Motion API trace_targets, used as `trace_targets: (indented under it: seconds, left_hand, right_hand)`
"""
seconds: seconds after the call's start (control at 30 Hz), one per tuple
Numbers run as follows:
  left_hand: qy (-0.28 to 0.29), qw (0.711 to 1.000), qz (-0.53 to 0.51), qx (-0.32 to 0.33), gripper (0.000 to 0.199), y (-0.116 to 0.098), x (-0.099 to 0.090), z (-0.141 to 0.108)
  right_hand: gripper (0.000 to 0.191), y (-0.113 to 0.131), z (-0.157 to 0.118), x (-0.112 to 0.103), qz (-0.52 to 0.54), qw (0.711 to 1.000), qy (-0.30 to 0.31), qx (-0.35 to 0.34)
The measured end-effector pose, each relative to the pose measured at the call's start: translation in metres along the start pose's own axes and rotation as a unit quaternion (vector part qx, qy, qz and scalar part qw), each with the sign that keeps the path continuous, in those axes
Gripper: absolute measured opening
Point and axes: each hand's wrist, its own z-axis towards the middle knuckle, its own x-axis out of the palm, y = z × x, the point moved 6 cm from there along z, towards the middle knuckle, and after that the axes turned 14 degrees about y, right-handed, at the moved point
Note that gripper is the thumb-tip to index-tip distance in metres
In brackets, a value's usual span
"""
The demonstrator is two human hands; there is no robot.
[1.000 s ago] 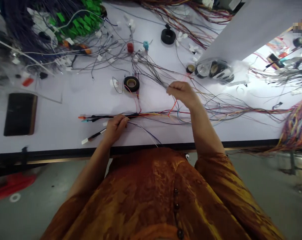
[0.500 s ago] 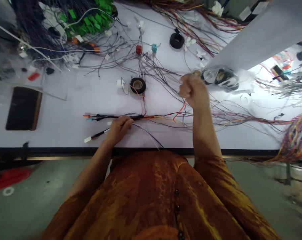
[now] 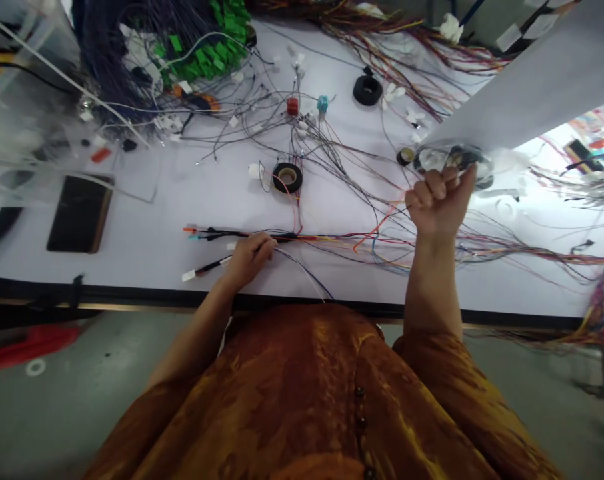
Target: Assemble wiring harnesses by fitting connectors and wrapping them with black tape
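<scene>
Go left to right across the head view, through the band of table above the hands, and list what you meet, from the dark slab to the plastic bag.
Black rectangular slab → white connector → black tape roll → small tape roll → clear plastic bag of tape rolls

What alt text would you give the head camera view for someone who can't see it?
A person's left hand rests on a black-sleeved wire harness lying along a white workbench, while the right hand reaches up to a clear plastic bag of tape rolls. Loose coloured wires and a black tape roll lie nearby.
</scene>
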Motion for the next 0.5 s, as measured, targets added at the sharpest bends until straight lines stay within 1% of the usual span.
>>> trace_targets:
  seconds: [0.03,0.07,0.13,0.2,0.27,0.33,0.37,0.43,0.5]
  left_hand:
    - [-0.001,1.000,0.000,-0.001,0.031,0.000,0.000,0.000]
    - [-0.001,1.000,-0.001,-0.003,0.031,0.001,0.001,0.000]
    - [-0.004,1.000,-0.006,-0.008,0.032,0.003,0.001,0.000]
    - [-0.008,1.000,-0.012,-0.011,0.032,0.005,0.002,-0.001]
    - [-0.011,1.000,-0.017,-0.009,0.032,0.006,0.003,-0.001]
    - [-0.012,1.000,-0.022,-0.005,0.031,0.007,0.003,-0.001]
    - [-0.012,1.000,-0.025,0.000,0.030,0.007,0.004,-0.001]
    - [-0.013,0.999,-0.031,0.012,0.030,0.008,0.005,0.000]
    - [-0.014,0.999,-0.039,0.023,0.031,0.009,0.006,0.001]
  right_hand:
    - [0.032,0.005,-0.001,0.002,0.024,0.999,0.015,-0.014]
    - [0.030,0.010,0.000,0.007,0.029,0.999,0.025,-0.009]
    - [0.028,0.019,0.004,0.023,-0.022,0.999,0.014,0.034]
    - [0.025,0.027,0.016,0.047,-0.113,0.990,0.013,0.089]
    - [0.017,0.031,0.035,0.079,-0.179,0.975,0.049,0.119]
    - [0.008,0.024,0.057,0.114,-0.200,0.963,0.112,0.139]
    - [0.008,0.017,0.069,0.131,-0.196,0.958,0.147,0.150]
    - [0.011,-0.003,0.091,0.167,-0.168,0.944,0.224,0.174]
    - [0.011,-0.025,0.110,0.202,-0.146,0.930,0.277,0.192]
